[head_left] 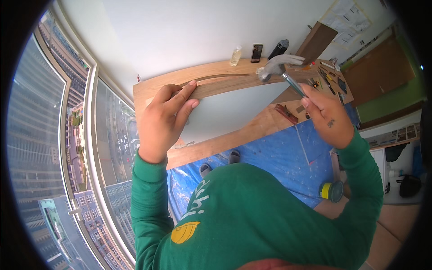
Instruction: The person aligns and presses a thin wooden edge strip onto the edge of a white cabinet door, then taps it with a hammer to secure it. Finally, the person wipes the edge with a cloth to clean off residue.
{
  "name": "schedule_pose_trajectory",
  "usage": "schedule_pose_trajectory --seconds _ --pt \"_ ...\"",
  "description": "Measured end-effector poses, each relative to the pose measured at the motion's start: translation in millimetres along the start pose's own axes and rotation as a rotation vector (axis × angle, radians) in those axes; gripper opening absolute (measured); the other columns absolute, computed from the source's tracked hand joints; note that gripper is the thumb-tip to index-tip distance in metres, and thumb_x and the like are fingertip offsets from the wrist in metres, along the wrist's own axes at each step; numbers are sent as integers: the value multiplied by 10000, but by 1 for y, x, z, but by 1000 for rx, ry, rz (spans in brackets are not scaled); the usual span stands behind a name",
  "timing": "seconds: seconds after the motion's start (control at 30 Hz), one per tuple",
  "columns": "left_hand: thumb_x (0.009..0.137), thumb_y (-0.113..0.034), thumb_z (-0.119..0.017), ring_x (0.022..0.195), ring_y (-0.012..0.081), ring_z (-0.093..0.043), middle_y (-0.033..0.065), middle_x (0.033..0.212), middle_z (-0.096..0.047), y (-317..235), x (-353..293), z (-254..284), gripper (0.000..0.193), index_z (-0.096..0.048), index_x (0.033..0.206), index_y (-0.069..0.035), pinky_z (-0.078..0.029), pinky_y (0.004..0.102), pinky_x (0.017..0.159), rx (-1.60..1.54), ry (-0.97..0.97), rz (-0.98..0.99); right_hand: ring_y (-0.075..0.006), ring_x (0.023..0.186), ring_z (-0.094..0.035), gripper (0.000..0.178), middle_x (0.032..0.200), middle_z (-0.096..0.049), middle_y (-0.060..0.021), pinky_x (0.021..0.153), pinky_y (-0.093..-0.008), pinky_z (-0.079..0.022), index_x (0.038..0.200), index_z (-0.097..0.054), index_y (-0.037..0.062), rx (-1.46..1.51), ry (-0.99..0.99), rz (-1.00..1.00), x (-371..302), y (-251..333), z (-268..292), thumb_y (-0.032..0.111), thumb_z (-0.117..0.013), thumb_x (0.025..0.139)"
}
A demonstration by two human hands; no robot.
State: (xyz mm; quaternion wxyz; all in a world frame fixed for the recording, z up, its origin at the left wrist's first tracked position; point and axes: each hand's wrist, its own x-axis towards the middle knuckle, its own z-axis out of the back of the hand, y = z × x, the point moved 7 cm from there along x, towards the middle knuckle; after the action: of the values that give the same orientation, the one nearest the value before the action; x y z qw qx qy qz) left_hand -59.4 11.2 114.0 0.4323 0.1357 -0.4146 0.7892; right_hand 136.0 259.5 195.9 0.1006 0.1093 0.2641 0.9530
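My left hand [164, 118] is pressing the curved brown wooden strip [225, 83] flat while my right hand [327, 118] is gripping the steel claw hammer [275, 66], which should be falling straight, away from my fingers.

Small clear bottle [236, 56], dark phone [257, 52] and black canister [278, 49] standing along the wall; yellow-lidded tin [331, 191] on blue floor sheet [279, 157]; scattered hand tools [327, 80] at right.

White wall [189, 31] — big window [67, 135] left, blue tarp [279, 157] on floor.
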Motion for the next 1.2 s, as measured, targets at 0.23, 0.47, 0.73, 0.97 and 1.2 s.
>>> schedule_pose_trajectory --seconds 0.23,0.47,0.73,0.97,1.2 --pt "914 -222 -804 727 219 -644 85 938 -678 1 -2 -1 348 -781 1242 -106 -534 363 651 -94 -58 -39 -186 782 -544 419 890 -592 -140 794 -305 -487 1471 -551 -33 -30 98 -31 5 12 -13 125 -516 1085" --pt "900 -227 -815 726 235 -638 92 933 -673 2 -4 0 350 -785 1223 -98 -535 372 662 -87 -65 -59 -278 815 -629 424 954 -661 -212 809 -361 -512 1472 -552 -25 -122 190 103 17 34 -34 97 -512 1067" --pt "847 -236 -876 818 268 -699 123 1151 -697 3 -7 16 482 -742 1264 -37 -571 367 731 -188 -317 -44 -300 805 -634 426 916 -645 -212 789 -363 -509 1471 -549 -22 -129 230 211 32 54 -53 79 -515 1058" --pt "872 -260 -864 769 296 -654 133 839 -686 55 -41 -9 335 -687 960 10 -521 377 693 -452 -181 253 -274 707 -555 385 830 -590 -186 710 -365 -478 1427 -578 -30 -77 213 203 40 68 -54 69 -535 1058" --pt "932 -254 -813 669 221 -588 113 735 -640 63 -39 -13 311 -652 946 12 -478 358 625 -279 -86 221 -315 690 -563 374 815 -593 -197 700 -392 -487 1406 -596 -27 -114 136 406 49 88 -68 90 -565 1053"
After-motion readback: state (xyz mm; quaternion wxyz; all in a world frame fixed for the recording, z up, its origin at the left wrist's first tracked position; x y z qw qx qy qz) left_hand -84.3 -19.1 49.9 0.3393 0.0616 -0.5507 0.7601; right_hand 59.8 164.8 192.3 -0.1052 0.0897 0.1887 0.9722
